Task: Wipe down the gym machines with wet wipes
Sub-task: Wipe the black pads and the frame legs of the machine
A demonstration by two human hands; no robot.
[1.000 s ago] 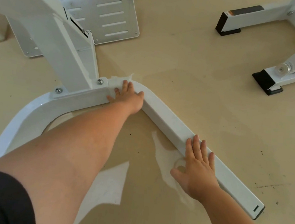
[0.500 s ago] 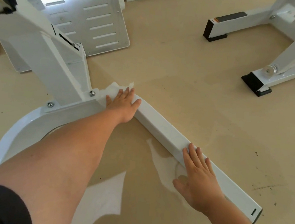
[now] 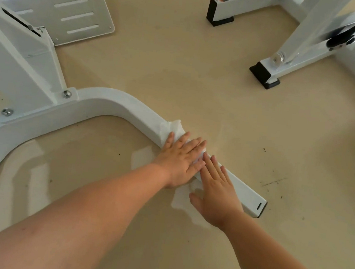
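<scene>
"Head view: where is the wipe [image 3: 173, 129]?"

"It is draped over the top of the white base bar [image 3: 113, 105], on the straight run just past the bend. One crumpled white edge sticks out beyond the fingers; the rest is hidden under the left hand [image 3: 180, 161]."

"How does that hand hold it?"

"Flat. The fingers are straight and spread a little, pressing the wipe down on the bar, with no curl round it. The right hand [image 3: 216, 192] lies just beside it, nearer the bar's black end cap [image 3: 260, 206]. It is also flat, with its fingers straight on the bar's top and its thumb on the near side, over the floor [image 3: 200, 81]. The fingertips of the two hands touch or nearly touch."

"And around the bar?"

"Pale shiny patches show on the tan floor, just beside the bar on its near side. Past the bend, a white post [image 3: 18, 67] is fixed to the bar, with two bolts [image 3: 66, 94] at its foot. Beyond the post lies a white slotted plate [image 3: 76, 5]. Well apart from the bar, on its far side, stands a second white machine [image 3: 304, 38] with black feet [image 3: 265, 75]."
</scene>
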